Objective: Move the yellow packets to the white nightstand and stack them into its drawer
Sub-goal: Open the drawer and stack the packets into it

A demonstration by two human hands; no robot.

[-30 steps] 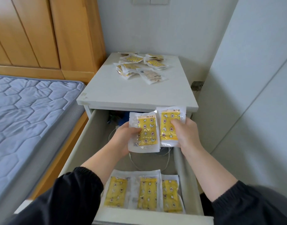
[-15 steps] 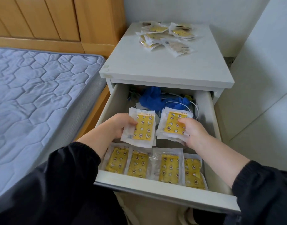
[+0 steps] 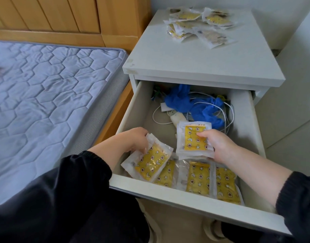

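Inside the open drawer [image 3: 185,196] of the white nightstand [image 3: 194,58], the left hand [image 3: 135,141] pinches a tilted packet [image 3: 150,163] in curled fingers, long axis slanting near-left to far-right, over the front row of packets [image 3: 199,177], which lie lengthwise front-to-back. The right hand [image 3: 219,146] grips a squared packet [image 3: 192,139], top edge toward the drawer's back.

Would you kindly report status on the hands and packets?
Left hand grips tilted packet over front row in drawer. Right hand pinches second packet, behind row. Pile sits on nightstand top. Gloves, cables crowd its back.

Glossy plastic packets [image 3: 195,137], matt white nightstand [image 3: 194,57], quilted cloth mattress [image 3: 45,95], wooden headboard [image 3: 63,14]
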